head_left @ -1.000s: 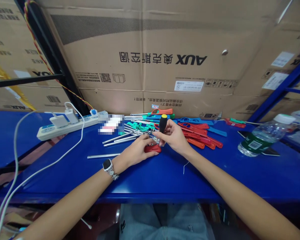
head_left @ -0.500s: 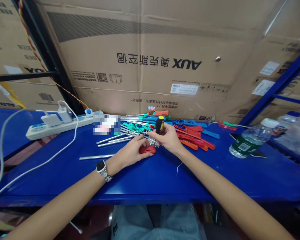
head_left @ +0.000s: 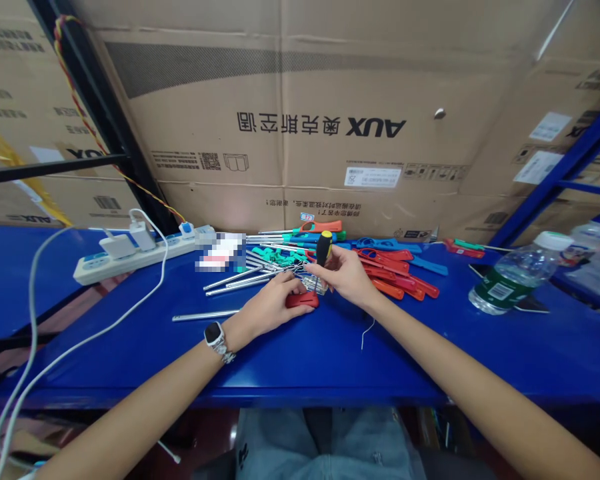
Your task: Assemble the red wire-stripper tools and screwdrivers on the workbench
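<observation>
My left hand (head_left: 275,301) presses a red plastic lighter body (head_left: 303,300) against the blue table, its fingers around the near part. In my right hand (head_left: 345,275) is a screwdriver (head_left: 323,249) with a black and yellow handle, held upright by the fingers. Its shaft points down at the right end of the red body; the tip's exact contact is too small to tell. Just behind the hands lie metal tubes (head_left: 233,278) and green plastic pieces (head_left: 275,255). Red casings (head_left: 395,270) are heaped to the right of my right hand.
A white power strip (head_left: 125,257) with plugs and cables lies at the left. A water bottle (head_left: 513,280) stands on the right over a dark flat object. Behind the blue table (head_left: 300,373) rises a large cardboard box (head_left: 300,87).
The whole view has shifted slightly, so things appear a little farther right. Both hands keep the same grip on the red body and the screwdriver.
</observation>
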`<state>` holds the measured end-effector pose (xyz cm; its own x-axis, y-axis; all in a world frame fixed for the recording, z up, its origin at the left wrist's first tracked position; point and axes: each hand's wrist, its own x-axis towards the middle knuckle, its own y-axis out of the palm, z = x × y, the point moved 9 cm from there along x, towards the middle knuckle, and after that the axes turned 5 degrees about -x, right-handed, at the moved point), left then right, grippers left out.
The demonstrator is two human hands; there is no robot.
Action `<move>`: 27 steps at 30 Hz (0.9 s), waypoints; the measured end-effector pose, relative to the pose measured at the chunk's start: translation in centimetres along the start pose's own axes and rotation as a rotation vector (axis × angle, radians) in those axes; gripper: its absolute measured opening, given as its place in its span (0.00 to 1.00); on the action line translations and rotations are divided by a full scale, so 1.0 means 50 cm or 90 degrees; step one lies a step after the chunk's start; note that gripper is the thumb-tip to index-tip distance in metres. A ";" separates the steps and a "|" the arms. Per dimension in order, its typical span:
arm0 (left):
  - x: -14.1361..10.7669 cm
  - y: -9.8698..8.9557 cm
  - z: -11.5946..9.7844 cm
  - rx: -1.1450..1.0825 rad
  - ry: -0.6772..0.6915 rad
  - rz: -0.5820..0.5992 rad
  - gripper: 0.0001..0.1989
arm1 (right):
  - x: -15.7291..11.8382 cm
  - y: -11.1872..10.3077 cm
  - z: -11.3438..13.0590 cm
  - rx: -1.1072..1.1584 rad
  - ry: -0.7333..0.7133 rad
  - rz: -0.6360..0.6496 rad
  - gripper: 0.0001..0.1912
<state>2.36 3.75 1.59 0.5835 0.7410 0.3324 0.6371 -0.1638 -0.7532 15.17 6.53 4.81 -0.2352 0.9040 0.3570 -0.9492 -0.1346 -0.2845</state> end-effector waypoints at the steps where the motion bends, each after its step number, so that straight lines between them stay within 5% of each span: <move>1: 0.000 0.000 -0.001 0.006 -0.001 -0.001 0.12 | 0.002 -0.001 0.000 -0.007 -0.006 -0.028 0.18; 8: -0.002 0.006 -0.031 0.091 0.031 0.018 0.14 | 0.000 -0.054 0.021 -0.074 0.033 -0.112 0.20; 14: -0.014 -0.020 -0.065 0.217 0.084 0.016 0.22 | -0.029 -0.117 -0.012 -0.552 0.123 -0.087 0.24; 20: -0.049 -0.046 -0.028 0.269 0.055 0.066 0.21 | -0.022 -0.087 -0.041 -0.805 0.166 0.014 0.21; 27: -0.054 -0.037 -0.020 0.284 0.087 0.109 0.15 | -0.014 -0.086 -0.054 -0.823 0.190 0.004 0.21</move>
<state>0.11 1.39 2.63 0.7403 0.6311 0.2318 0.2661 0.0416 -0.9630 19.97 7.59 3.40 -0.0263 0.9812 0.1913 -0.0276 0.1906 -0.9813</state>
